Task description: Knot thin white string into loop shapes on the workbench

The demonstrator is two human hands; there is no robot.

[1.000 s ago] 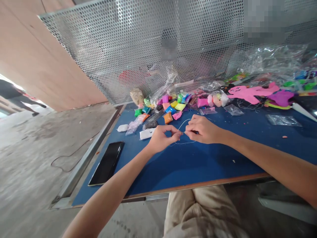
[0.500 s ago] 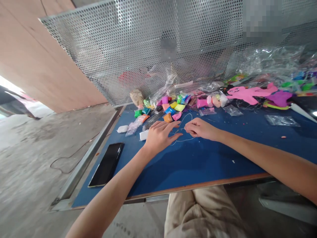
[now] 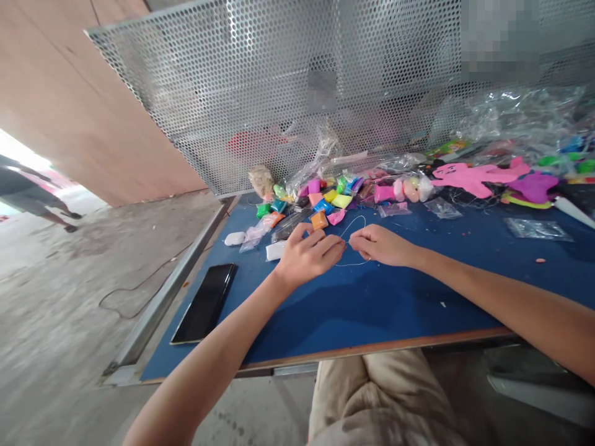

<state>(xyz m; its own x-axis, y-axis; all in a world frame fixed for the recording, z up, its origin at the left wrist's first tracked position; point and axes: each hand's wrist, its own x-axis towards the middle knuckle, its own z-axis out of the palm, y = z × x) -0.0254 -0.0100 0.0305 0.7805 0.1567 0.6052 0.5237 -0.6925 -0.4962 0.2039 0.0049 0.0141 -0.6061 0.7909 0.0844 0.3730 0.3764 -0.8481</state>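
Thread [image 3: 353,264] loops between right hand [image 3: 381,246], its grip pinching the strand, and left hand [image 3: 307,255], its grip unclear.

The blue desk [image 3: 325,322] carried a black phone [image 3: 204,305] beside its left edge, near the front corner. A rounded white case [image 3: 235,238] lay farther up that edge. Colourful packets [image 3: 320,220] crowded toward the far edge, a flat clear bag [image 3: 538,229] lay right of them, and a white scrap [image 3: 443,304] rested near the front edge.
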